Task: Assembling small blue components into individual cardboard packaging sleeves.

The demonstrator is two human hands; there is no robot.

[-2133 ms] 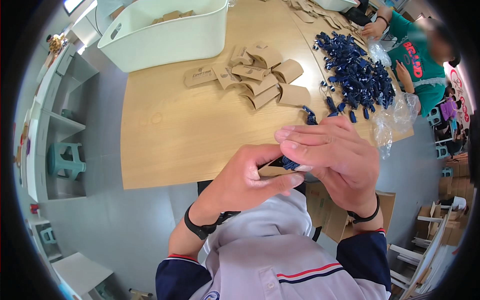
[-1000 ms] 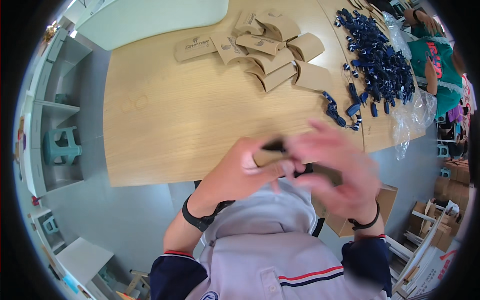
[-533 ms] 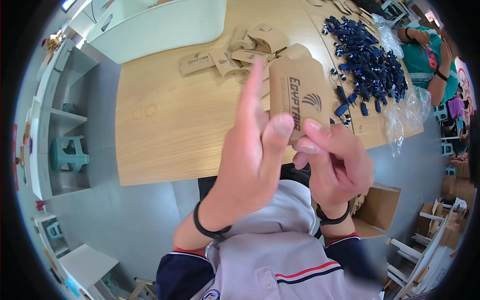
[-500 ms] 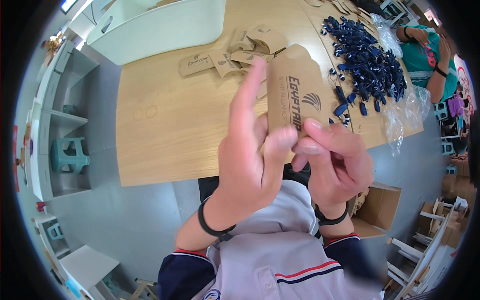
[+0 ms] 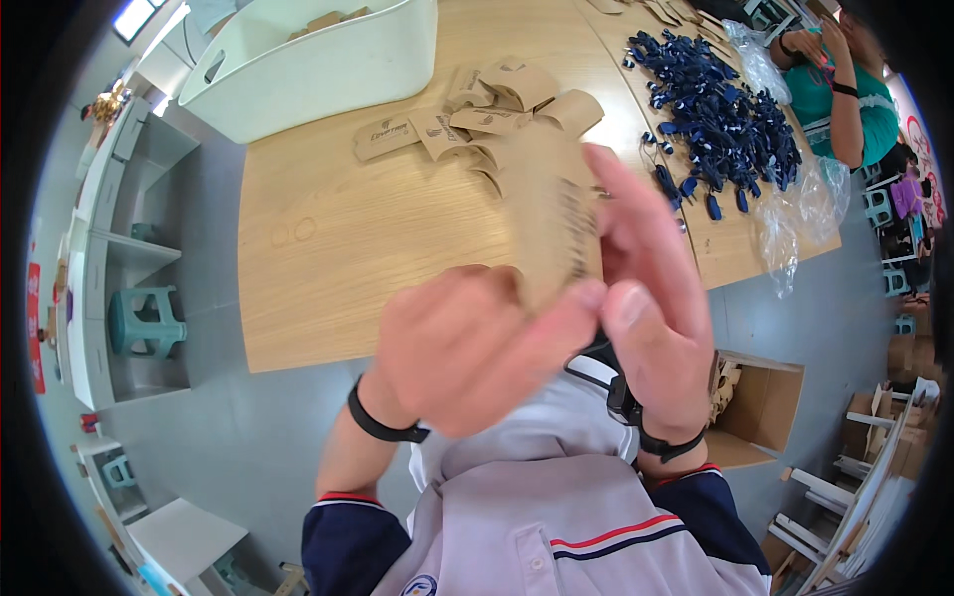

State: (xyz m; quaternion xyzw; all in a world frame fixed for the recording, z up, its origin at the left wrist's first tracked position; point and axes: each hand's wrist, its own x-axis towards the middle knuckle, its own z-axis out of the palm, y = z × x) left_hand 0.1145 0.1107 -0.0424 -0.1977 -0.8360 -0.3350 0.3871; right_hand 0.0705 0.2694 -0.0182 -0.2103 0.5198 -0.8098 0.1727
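Observation:
A brown cardboard pillow box (image 5: pixel 552 219) with dark print, smeared by motion, stands tilted up between my hands above the table's near edge. My left hand (image 5: pixel 472 338) is closed on its lower end, with the fingertips reaching across the bottom toward my right thumb. Along the box's right side, my right hand (image 5: pixel 656 288) cups it, thumb at the lower corner and fingers up the edge. Beyond them lies a loose pile of similar pillow boxes (image 5: pixel 492 121) on the wooden table (image 5: pixel 348 268).
A pale green plastic tub (image 5: pixel 318 79) with brown boxes inside stands at the far left. At the right are a heap of navy corded items (image 5: pixel 720 119) and clear plastic bags (image 5: pixel 780 238). A co-worker (image 5: pixel 855 109) sits beyond. An open carton (image 5: pixel 760 412) is below the table.
My left hand has gone from spread fingers to closing on the box's lower end. The right hand has opened from a pinch and wrapped round the right side. The box has shifted slightly left.

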